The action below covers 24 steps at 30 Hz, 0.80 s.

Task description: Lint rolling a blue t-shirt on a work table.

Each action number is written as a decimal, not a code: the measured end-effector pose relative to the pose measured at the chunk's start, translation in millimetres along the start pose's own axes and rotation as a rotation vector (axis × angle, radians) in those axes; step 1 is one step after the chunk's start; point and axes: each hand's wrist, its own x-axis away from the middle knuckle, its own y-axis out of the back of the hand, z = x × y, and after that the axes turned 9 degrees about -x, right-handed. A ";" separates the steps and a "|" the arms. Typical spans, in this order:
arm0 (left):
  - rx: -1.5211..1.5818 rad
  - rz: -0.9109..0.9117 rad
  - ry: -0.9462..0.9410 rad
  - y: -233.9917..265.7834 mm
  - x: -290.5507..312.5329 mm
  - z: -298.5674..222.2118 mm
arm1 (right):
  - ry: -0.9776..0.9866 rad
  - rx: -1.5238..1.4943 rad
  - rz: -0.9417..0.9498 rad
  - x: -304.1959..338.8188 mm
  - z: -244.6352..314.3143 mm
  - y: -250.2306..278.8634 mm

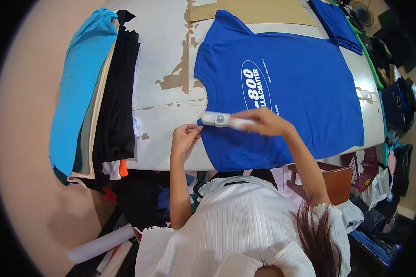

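Observation:
A blue T-shirt (309, 87) with a white print lies spread flat on the white table, its neckline toward the left. My left hand (186, 136) is closed, its fingertips pinched on the shirt's edge beside the near end of the neckline. My right hand (266, 122) grips a slim white handheld device (216, 119) with a round grey part on top. The device lies over the shirt close to the neckline, its tip pointing left toward my left fingertips. Whether it touches the cloth I cannot tell.
A stack of folded garments, light blue (81, 87) on top and black (116, 92) beside it, runs along the table's left side. Folded blue cloth (336, 25) sits at the far right, near brown cardboard (259, 11). A maroon crate (367, 168) stands below the right edge.

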 end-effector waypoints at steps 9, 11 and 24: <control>-0.082 0.005 -0.084 -3.5 -7.9 -0.6 | -0.253 0.049 0.498 19.2 0.4 -13.3; -0.063 -0.017 -0.072 -2.5 -9.2 4.2 | -0.133 0.007 0.263 17.0 4.3 -2.9; -0.118 -0.130 -0.106 -10.4 -16.4 7.7 | -0.210 -0.044 -0.055 66.1 -15.2 -15.4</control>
